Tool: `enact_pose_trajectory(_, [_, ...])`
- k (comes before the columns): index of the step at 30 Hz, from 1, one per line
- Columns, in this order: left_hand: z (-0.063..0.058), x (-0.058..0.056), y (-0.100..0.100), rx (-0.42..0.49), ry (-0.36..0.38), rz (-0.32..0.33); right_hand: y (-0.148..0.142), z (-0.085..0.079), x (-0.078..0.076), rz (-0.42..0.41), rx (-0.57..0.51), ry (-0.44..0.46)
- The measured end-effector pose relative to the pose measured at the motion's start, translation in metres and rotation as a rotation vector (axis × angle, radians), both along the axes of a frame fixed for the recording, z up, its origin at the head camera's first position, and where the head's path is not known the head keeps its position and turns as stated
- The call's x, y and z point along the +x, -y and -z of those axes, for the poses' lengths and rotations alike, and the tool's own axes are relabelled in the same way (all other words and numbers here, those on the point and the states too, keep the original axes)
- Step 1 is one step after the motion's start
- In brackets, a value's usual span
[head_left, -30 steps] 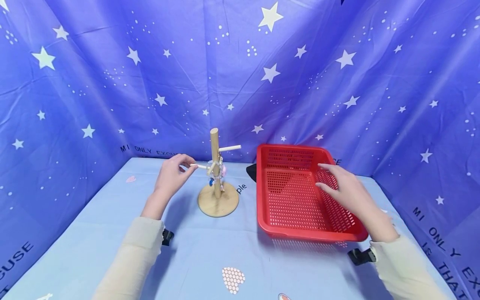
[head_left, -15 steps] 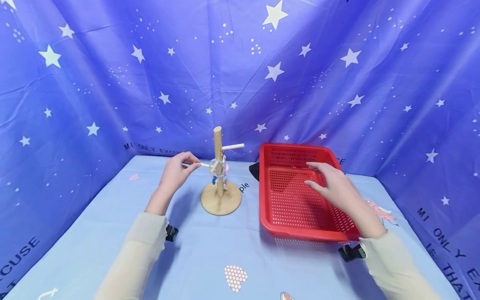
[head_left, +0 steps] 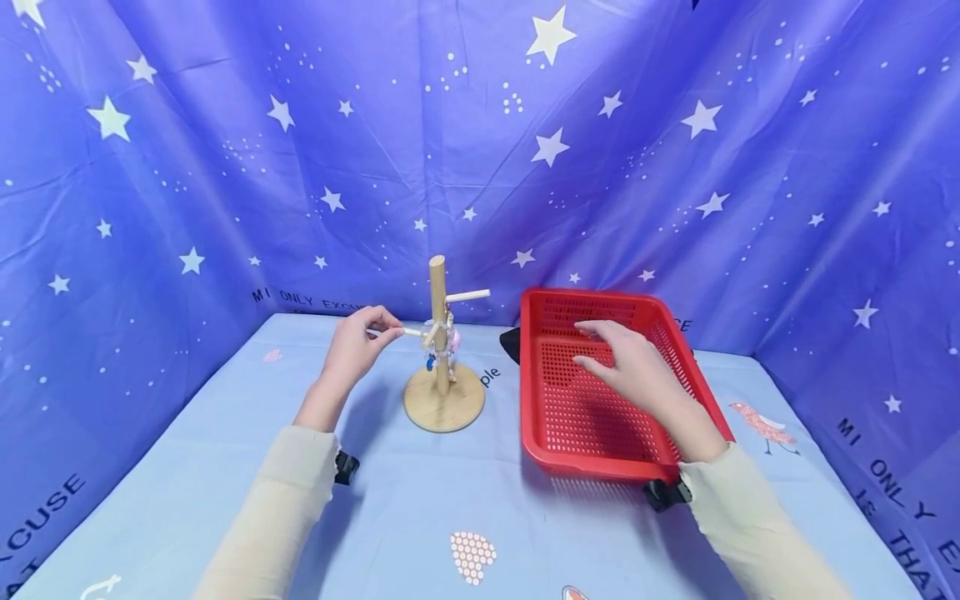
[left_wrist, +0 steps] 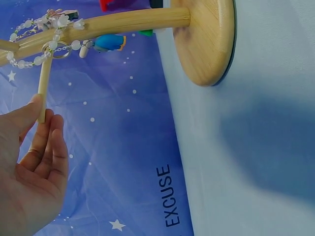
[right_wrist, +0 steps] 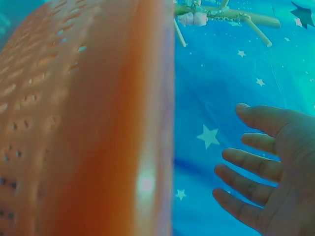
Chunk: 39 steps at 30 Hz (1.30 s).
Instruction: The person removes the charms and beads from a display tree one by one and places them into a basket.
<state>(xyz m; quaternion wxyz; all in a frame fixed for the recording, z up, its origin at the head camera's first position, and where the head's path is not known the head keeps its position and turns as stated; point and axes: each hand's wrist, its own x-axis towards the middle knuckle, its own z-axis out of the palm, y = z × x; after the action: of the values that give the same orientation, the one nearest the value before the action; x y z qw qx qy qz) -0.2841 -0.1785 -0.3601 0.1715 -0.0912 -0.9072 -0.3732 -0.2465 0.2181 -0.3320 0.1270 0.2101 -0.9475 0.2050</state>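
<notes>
My left hand (head_left: 356,346) pinches the end of a thin side peg (left_wrist: 45,81) on a wooden stand (head_left: 438,283), between thumb and fingers. Strings of pale beads (left_wrist: 63,20) loop around the peg's inner end and the post, with a metal ring among them. A small blue charm (left_wrist: 109,43) hangs there, and a pink charm (head_left: 455,340) shows on the post's right side. Over the red plastic basket (head_left: 529,383), my right hand (head_left: 630,362) reaches leftward with fingers spread and nothing held.
The stand's round base (head_left: 444,410) rests on a pale blue tablecloth (head_left: 405,517), left of the basket. Another peg (head_left: 468,295) sticks out right near the post's top. A black object (head_left: 511,343) lies partly behind the basket. A starry blue curtain (head_left: 360,167) surrounds the table.
My right hand has moved left across the basket toward the stand, fingers still spread. My left hand keeps its pinch on the peg. The view has shifted slightly.
</notes>
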Motion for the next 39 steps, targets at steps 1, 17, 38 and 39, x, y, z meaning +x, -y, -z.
enact_pose_trajectory(1, [0.000, 0.000, 0.000, 0.000, -0.002, 0.000, 0.003, 0.000, -0.001, -0.004, -0.004, 0.003])
enact_pose_trajectory(17, [0.002, -0.001, -0.001, 0.005, -0.009, 0.006, 0.051, -0.014, -0.012, -0.081, -0.122, 0.058])
enact_pose_trajectory(38, [0.001, 0.000, 0.001, 0.002, -0.008, 0.009, 0.138, -0.004, -0.037, -0.082, -0.520, 0.254])
enact_pose_trajectory(39, [0.002, 0.000, 0.001, 0.001, -0.007, 0.007, 0.142, -0.003, -0.038, -0.088, -0.549, 0.271])
